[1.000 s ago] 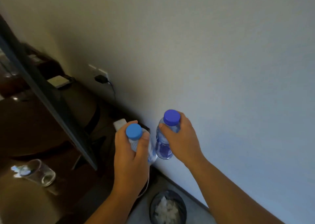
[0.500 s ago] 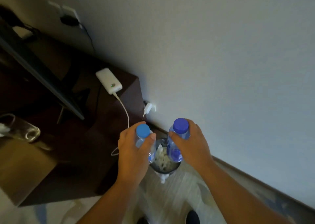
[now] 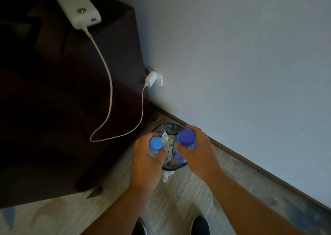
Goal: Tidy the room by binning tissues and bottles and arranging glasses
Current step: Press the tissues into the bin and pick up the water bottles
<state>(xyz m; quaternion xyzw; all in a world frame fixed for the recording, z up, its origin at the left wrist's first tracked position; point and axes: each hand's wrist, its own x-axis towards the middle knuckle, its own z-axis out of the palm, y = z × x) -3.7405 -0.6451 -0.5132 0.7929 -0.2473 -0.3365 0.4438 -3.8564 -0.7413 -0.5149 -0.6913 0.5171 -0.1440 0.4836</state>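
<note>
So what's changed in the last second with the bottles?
The left hand and right hand have carried the light-blue-capped bottle and dark-blue-capped bottle from up by the wall down over the bin. Nothing let go: each grip is unchanged. Tissues still lie in the bin.

Both forearms extended down, left hand (image 3: 145, 165) around light-capped bottle (image 3: 155, 143), right hand (image 3: 199, 154) around dark-capped bottle (image 3: 187, 136).

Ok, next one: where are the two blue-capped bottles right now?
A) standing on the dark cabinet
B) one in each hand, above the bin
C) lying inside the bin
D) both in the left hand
B: the left hand grips the lighter-capped bottle and the right hand the darker-capped bottle, both over the bin.
</note>
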